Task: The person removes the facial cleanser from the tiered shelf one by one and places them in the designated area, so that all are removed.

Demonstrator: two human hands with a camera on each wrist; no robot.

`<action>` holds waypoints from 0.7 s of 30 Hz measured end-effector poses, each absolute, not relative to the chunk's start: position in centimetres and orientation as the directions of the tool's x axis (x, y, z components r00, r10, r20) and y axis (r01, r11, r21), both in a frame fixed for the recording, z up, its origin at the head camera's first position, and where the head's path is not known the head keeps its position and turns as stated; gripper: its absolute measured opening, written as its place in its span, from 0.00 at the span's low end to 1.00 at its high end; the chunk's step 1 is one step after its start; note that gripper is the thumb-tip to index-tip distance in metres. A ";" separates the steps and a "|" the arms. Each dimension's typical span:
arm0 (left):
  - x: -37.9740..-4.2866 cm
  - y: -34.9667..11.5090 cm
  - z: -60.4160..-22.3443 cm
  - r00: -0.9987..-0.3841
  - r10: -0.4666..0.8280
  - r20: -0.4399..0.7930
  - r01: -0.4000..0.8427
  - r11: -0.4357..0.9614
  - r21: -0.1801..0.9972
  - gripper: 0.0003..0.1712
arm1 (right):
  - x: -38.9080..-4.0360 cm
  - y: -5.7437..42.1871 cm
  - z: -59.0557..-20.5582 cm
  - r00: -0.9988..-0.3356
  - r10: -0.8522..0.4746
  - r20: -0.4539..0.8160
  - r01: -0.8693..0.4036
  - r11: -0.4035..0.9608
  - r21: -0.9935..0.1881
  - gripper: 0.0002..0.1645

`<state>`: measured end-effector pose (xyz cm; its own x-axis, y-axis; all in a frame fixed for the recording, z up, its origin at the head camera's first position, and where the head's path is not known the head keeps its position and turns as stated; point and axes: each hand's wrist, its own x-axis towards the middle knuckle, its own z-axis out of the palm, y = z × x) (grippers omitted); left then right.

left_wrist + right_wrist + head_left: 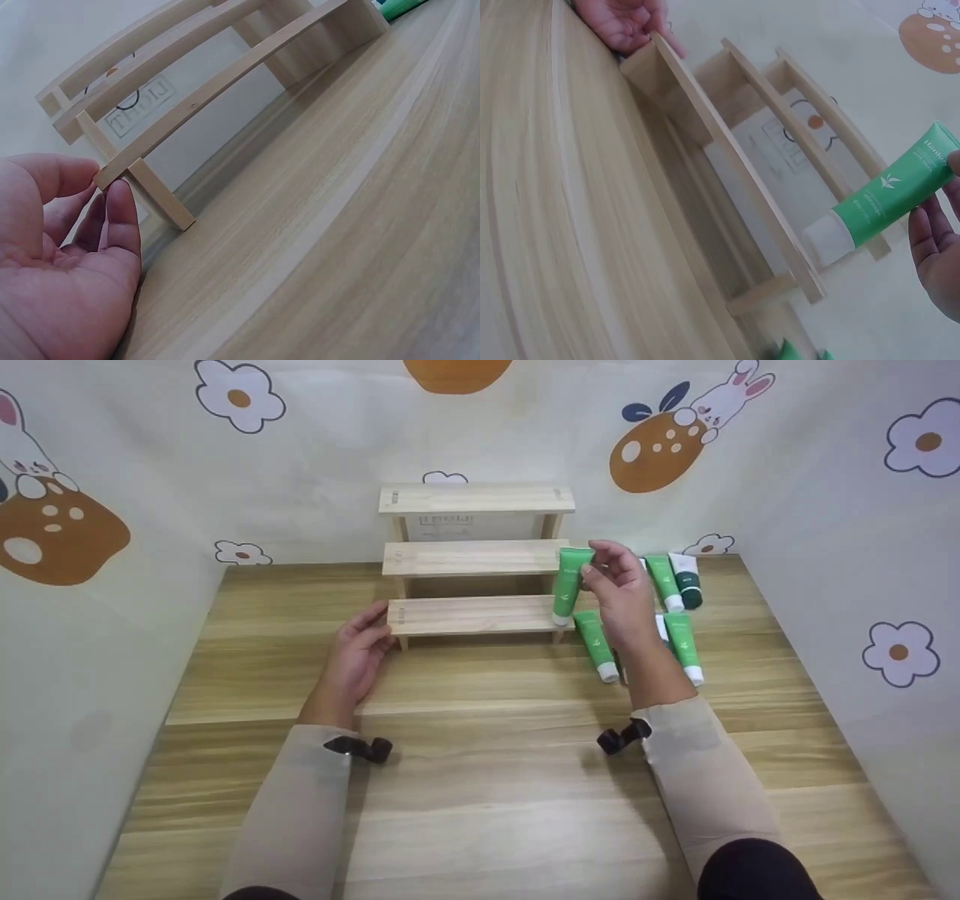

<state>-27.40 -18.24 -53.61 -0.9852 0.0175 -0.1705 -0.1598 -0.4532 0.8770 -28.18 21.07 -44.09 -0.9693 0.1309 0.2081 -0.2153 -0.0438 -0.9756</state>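
A three-step wooden rack (480, 616) stands at the back of the table. My left hand (358, 654) pinches the left end of its lowest shelf between thumb and fingers, as the left wrist view (67, 225) also shows. In my right hand (624, 592) a green tube (571, 585) with a white cap is pinched by its flat end. The tube hangs cap down, overlapping the right ends of the lower and middle shelves in the head view. In the right wrist view, the tube (892, 195) shows white lettering and a leaf mark.
Several tubes lie on the table right of the rack, among them green ones (597, 645) and a white one with a dark green cap (687, 579). Some are partly hidden behind my right hand. Patterned cloth walls (315, 472) enclose the table (480, 780) at the back and sides.
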 end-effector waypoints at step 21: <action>-27.5 -18.2 -53.8 -0.983 0.021 -0.180 -0.170 -0.460 0.872 0.31 | -27.2 33.1 -44.1 -0.925 0.350 0.145 -0.232 -0.220 -0.948 0.20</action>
<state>-27.55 -18.19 -53.82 -0.9834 0.0215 -0.1801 -0.1697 -0.4596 0.8718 -27.19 33.10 -44.07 -0.9254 0.3504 0.1446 -0.2315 -0.2204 -0.9475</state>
